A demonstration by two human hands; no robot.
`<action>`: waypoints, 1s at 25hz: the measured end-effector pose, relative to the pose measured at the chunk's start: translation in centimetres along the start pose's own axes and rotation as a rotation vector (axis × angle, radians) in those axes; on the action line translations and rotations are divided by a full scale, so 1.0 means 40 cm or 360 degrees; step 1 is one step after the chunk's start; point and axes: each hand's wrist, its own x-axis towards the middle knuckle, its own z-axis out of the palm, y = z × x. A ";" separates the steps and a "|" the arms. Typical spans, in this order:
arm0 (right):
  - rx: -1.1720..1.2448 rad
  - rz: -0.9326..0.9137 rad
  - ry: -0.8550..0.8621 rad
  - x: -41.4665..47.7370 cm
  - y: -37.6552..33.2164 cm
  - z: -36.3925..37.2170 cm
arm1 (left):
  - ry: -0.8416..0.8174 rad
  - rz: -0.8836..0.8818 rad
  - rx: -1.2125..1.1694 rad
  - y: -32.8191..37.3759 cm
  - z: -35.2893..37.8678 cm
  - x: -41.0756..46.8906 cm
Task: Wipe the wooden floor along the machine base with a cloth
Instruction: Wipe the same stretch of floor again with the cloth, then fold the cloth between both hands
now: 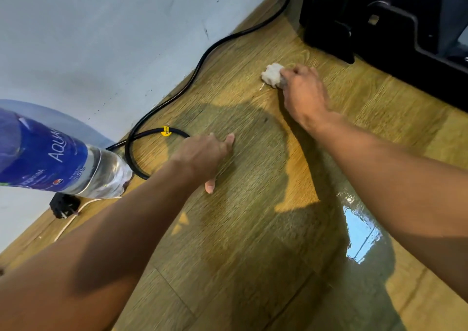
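Cloth (272, 75) is what does the work: a small white wad at about one o'clock in the view, pressed to the wooden floor (253, 229) just short of the machine base (379, 26).

At nine o'clock a water bottle (50, 158) with a blue label looms close to the camera. A black plug (62, 205) lies below it at eight o'clock, beside a thin white cord. A black cable (202, 57) runs along the foot of the wall (88, 39) toward twelve o'clock and loops near a yellow tag (166, 131).

Near the centre the left hand (205, 156) lies flat on the boards, fingers straight, thumb spread, holding nothing; it looks like a prop for the body.

Further right, the right hand (304, 90) has its fingers curled over the cloth, bunching it against the floor, with the wad poking out toward ten o'clock. The black base stands at two o'clock, near the cloth but apart from it. At four o'clock a wet sheen (362, 232) reflects light.

The cloth looks soft, light and limp, probably damp, so it will crumple rather than push. It is likely best gripped over the top of the bundle, fingers spread for even pressure. The wet boards may be slippery under the bracing palm.
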 end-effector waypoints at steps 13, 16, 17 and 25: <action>0.0338 -0.0516 -0.0451 -0.383 -0.133 -0.045 | 0.0080 -0.0075 -0.0166 -0.023 0.043 -0.015; 0.0457 -0.1195 -0.0680 -0.601 -0.197 -0.076 | 0.0019 -0.0104 -0.0254 -0.012 0.045 -0.022; 0.0493 -0.1368 -0.0731 -0.630 -0.179 -0.084 | 0.0014 -0.0113 -0.0325 -0.005 0.040 -0.025; 0.0546 -0.0262 -0.0401 -0.514 0.127 -0.149 | 0.0452 0.0188 -0.0584 0.241 -0.075 -0.089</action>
